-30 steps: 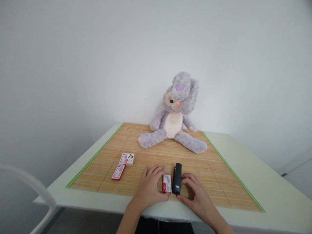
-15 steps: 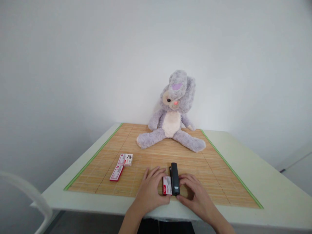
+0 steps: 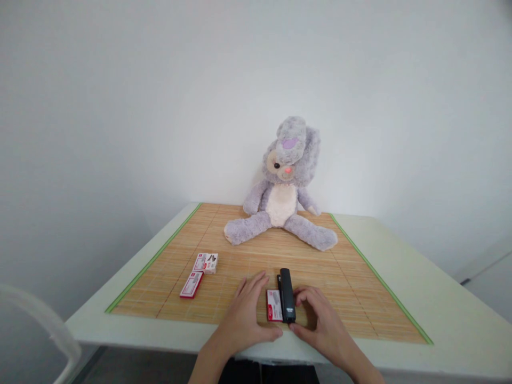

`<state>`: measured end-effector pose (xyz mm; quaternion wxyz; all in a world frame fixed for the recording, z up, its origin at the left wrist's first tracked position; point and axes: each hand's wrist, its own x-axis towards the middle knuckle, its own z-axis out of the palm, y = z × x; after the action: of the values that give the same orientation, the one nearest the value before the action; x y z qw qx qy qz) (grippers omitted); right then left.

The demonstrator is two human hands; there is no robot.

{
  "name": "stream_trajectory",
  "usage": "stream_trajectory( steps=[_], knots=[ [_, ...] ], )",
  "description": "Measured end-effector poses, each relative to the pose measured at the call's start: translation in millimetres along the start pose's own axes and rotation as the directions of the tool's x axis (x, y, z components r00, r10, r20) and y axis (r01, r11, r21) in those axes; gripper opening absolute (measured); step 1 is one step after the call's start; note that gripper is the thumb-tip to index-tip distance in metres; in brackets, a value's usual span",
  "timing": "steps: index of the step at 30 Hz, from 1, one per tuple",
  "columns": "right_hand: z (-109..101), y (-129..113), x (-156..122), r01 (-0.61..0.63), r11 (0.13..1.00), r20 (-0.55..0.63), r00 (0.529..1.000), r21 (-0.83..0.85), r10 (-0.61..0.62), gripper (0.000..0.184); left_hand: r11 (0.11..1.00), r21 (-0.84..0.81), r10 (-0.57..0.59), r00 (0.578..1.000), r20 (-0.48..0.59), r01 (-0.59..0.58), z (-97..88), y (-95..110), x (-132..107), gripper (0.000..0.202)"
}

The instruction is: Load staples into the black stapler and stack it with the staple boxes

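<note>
A black stapler (image 3: 287, 296) lies lengthwise near the front of the bamboo mat (image 3: 232, 266), its far end pointing toward the plush toy. Against its left side sits a small red and white box (image 3: 274, 305). My left hand (image 3: 245, 314) is open to the left of this box, thumb and fingers spread and apart from it. My right hand (image 3: 320, 317) is curved at the stapler's right side. Its thumb is at the near end and its index finger is by the side, with a gap between them; neither wraps round the stapler.
Two more red and white boxes (image 3: 191, 285) (image 3: 205, 263) lie touching at the mat's left. A grey-purple plush rabbit (image 3: 282, 205) sits at the back against the wall. The mat lies on a white table (image 3: 452, 330); a pale curved bar (image 3: 48, 325) shows at lower left.
My left hand has let go of the small box and moved slightly left and back, its fingers spreading. My right hand stays by the stapler, which has barely shifted.
</note>
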<state>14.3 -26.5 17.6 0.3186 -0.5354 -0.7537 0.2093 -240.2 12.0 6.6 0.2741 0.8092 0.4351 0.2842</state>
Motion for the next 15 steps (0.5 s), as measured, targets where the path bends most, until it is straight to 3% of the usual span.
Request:
stream_trajectory(
  steps=[2,4,5,7,9,11,15],
  knots=[
    [0,0,-1,-0.004,1.0,-0.002,1.0,0.003,0.004,0.033,0.998,-0.05,-0.027,0.999,-0.041,0.025,-9.7,-5,-6,0.105],
    [-1,1,-2,-0.004,1.0,0.001,1.0,0.0,0.004,0.035,0.999,-0.008,-0.05,0.985,-0.163,0.05,-24.8,-17,-12,0.078],
    [-1,1,-2,-0.003,1.0,0.004,1.0,-0.001,0.003,0.035,0.996,0.047,-0.061,0.966,-0.25,0.075,-33.9,-26,-16,0.063],
    [-1,1,-1,0.0,1.0,0.013,1.0,-0.004,0.0,0.035,0.965,0.178,-0.09,0.885,-0.457,0.19,-53.3,-49,-23,0.046],
    [0,0,-1,-0.001,1.0,0.017,1.0,-0.009,0.002,0.035,0.881,0.259,-0.172,0.78,-0.602,0.395,-70.5,-74,-29,0.047],
    [0,0,0,-0.007,1.0,0.016,1.0,-0.015,0.007,0.035,0.766,0.307,-0.262,0.711,-0.653,0.565,-82.3,-94,-34,0.057],
    [-1,0,0,-0.018,1.0,0.018,1.0,-0.019,0.019,0.037,0.631,0.343,-0.381,0.664,-0.643,0.695,-89.0,-109,-31,0.063]
  ],
)
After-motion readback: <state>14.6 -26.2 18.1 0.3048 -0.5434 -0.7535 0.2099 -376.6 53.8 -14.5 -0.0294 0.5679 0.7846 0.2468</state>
